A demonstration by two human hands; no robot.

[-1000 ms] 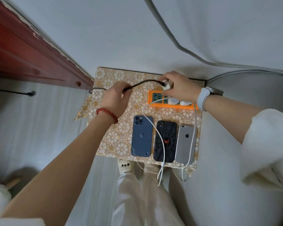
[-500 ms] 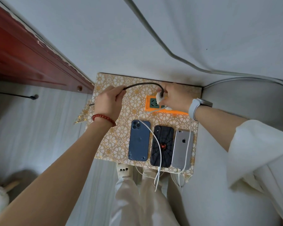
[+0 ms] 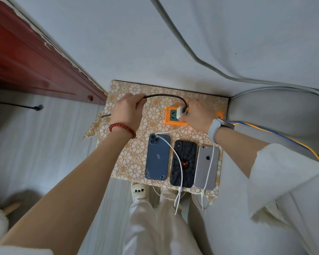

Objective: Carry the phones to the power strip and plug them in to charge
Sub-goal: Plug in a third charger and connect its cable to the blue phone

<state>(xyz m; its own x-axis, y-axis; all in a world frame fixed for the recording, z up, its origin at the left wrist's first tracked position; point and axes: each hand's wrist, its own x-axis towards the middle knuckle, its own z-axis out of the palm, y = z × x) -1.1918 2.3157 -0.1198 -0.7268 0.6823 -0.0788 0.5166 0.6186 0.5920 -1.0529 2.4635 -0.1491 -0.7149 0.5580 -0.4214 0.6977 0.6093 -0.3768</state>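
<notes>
Three phones lie face down side by side on a small table with a gold flower cloth (image 3: 122, 162): a blue phone (image 3: 157, 157), a black phone with a red spider (image 3: 183, 163) and a silver phone (image 3: 206, 167). White cables run from the black and silver phones toward the orange power strip (image 3: 168, 116) behind them. My right hand (image 3: 197, 115) presses a white charger plug (image 3: 181, 112) onto the strip. My left hand (image 3: 127, 113) grips the black braided cable (image 3: 164, 96) that arcs to that plug.
A dark red wooden door frame (image 3: 35, 57) runs along the left. A white wall rises behind the table. A grey rounded chair or furniture edge (image 3: 274, 111) is at the right, with yellow and blue wires (image 3: 293, 142) trailing past it. My legs and a slipper (image 3: 139, 192) are below the table.
My right hand has brought the white plug down onto the power strip, from above its far-left end to a socket further in. My left hand stays on the black cable.
</notes>
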